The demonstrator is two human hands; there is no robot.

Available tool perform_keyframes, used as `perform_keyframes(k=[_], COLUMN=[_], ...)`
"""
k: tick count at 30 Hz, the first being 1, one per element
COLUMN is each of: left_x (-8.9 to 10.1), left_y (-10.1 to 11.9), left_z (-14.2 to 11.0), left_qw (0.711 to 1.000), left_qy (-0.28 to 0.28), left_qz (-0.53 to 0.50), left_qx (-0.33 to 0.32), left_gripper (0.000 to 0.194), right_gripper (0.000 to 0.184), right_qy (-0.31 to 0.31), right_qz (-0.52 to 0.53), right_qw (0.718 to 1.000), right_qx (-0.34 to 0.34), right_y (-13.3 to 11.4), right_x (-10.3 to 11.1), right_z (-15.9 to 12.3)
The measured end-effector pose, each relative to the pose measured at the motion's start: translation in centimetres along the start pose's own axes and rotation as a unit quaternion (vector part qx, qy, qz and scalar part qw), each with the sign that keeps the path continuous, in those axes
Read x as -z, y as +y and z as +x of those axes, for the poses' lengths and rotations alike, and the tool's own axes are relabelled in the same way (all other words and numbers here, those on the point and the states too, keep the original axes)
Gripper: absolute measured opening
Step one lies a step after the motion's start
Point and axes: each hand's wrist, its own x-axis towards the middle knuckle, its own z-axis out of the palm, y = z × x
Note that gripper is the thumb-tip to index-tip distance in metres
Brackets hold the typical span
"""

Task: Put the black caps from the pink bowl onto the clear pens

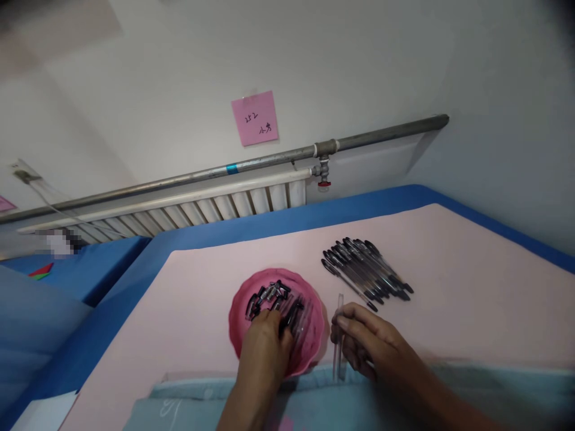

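In the head view, my left hand (264,344) reaches down into a round pink bowl (238,293) with a wavy rim. Its fingers are curled in among the pen parts, and the fingertips are partly hidden, so I cannot make out what is between them. Black pen caps (279,287) lie at the bowl's far side. Clear pen barrels (303,320) and darker pieces fill its right half. Just right of the bowl, my right hand (368,341) pinches a clear pen barrel (339,305), held nearly upright between thumb and fingers.
Several black-capped pens (363,269) lie in a slanted pile beyond my right hand. The table has a pink sheet (193,287) over a blue cover (251,221). Light-blue cloth (193,407) lies along the near edge. Behind stand a radiator (202,209) and a metal pipe (269,160).
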Motion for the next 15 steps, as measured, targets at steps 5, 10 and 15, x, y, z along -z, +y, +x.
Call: perform_keyframes(k=[5, 10, 15], left_x=[0.7, 1.0, 1.2], left_y=[0.8, 1.6, 1.6], left_z=[-0.6, -1.2, -1.5], left_qw=[0.988, 0.98, 0.981], left_qy=[-0.028, -0.078, -0.118], left_qz=[-0.151, -0.181, -0.142], left_qx=[0.029, -0.01, -0.053], left_gripper=[0.01, 0.01, 0.013], right_gripper=[0.025, 0.027, 0.024], right_qy=[0.073, 0.165, 0.184], right_qz=[0.11, 0.299, 0.325], right_qw=[0.99, 0.937, 0.925], right_qx=[0.038, 0.071, 0.074], right_y=[-0.5, -1.2, -1.3], right_x=[0.2, 1.8, 2.6], right_z=[0.1, 1.1, 1.4])
